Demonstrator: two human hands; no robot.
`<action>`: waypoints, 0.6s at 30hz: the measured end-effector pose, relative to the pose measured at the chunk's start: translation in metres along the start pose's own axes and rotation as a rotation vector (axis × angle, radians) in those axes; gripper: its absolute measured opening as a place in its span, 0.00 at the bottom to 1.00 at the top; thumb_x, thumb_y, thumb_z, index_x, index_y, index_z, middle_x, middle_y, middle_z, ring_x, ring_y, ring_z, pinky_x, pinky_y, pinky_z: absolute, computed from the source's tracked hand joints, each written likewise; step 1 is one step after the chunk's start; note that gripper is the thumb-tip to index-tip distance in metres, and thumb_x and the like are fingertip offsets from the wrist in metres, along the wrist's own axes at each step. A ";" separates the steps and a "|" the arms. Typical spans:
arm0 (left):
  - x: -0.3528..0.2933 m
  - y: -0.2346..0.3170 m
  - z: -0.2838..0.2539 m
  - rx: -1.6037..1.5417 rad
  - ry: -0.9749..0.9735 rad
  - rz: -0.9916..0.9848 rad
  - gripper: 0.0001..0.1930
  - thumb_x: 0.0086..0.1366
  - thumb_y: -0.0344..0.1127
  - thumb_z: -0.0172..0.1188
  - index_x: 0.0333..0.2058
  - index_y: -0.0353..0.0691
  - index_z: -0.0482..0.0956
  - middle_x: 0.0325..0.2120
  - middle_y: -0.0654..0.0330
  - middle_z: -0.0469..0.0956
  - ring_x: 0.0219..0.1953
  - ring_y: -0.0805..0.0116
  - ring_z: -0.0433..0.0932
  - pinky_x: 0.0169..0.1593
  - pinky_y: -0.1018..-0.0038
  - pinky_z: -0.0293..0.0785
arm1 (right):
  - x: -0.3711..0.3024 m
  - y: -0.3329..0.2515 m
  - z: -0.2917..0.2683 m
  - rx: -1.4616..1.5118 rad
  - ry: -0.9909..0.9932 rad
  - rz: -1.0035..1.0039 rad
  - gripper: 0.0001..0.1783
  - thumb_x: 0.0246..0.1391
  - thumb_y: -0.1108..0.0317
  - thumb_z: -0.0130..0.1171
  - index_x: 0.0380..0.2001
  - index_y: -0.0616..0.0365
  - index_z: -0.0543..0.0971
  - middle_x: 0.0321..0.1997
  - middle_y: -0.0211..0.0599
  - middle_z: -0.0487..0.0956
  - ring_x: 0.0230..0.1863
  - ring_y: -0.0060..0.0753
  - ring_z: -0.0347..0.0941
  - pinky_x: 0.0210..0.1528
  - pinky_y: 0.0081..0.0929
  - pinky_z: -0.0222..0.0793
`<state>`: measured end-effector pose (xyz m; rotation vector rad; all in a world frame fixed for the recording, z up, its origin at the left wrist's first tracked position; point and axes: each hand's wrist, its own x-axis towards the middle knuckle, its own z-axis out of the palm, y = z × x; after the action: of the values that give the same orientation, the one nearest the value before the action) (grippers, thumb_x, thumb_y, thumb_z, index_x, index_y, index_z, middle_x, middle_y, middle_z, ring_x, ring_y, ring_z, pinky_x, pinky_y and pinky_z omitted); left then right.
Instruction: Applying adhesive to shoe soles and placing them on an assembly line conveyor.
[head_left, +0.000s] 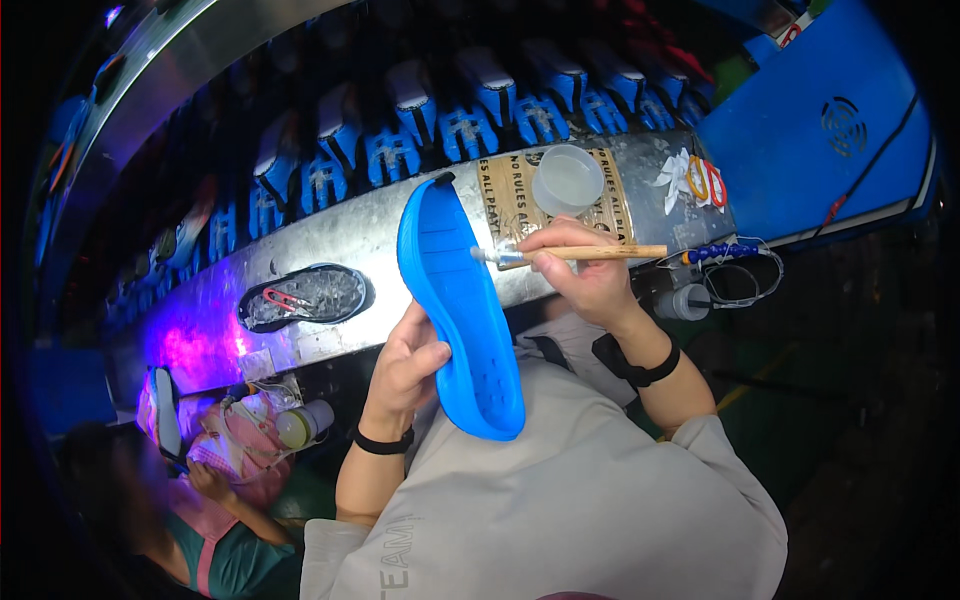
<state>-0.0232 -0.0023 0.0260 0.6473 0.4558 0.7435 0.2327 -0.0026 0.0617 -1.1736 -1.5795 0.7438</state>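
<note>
My left hand (405,365) grips a bright blue shoe sole (455,300) from its left side, holding it tilted with the inner face toward me. My right hand (585,275) holds a wooden-handled brush (575,254) lying horizontally, its bristle tip touching the sole's right edge near the middle. A clear plastic cup (567,180) stands on a piece of cardboard just beyond the brush.
A metal conveyor ledge (350,235) runs in front of me, carrying a dark sole (303,297) with a red clip. Rows of blue shoe uppers (470,125) sit behind it. A blue machine housing (830,130) is at the right. Another person (215,470) works at lower left.
</note>
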 end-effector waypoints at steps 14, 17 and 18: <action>-0.002 0.006 0.007 0.073 -0.027 -0.087 0.41 0.56 0.38 0.64 0.65 0.29 0.57 0.57 0.50 0.71 0.58 0.61 0.73 0.62 0.66 0.68 | 0.005 0.006 -0.012 0.056 0.129 -0.074 0.09 0.56 0.74 0.57 0.38 0.65 0.82 0.31 0.34 0.78 0.32 0.22 0.70 0.35 0.20 0.65; 0.002 0.007 0.008 0.141 -0.015 -0.038 0.42 0.56 0.38 0.65 0.65 0.29 0.57 0.57 0.50 0.71 0.58 0.60 0.72 0.62 0.65 0.68 | 0.000 0.004 -0.018 0.003 0.028 -0.051 0.08 0.54 0.72 0.60 0.37 0.62 0.82 0.32 0.38 0.81 0.34 0.31 0.75 0.39 0.27 0.71; 0.004 0.007 0.007 0.189 -0.017 0.007 0.42 0.56 0.39 0.65 0.65 0.29 0.57 0.57 0.50 0.71 0.58 0.59 0.72 0.62 0.64 0.68 | -0.002 0.005 -0.019 0.010 -0.019 -0.082 0.08 0.54 0.72 0.61 0.36 0.61 0.83 0.32 0.37 0.82 0.34 0.32 0.76 0.39 0.27 0.71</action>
<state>-0.0198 0.0023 0.0353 0.8314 0.5128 0.7062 0.2520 -0.0046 0.0627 -1.0913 -1.6281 0.7104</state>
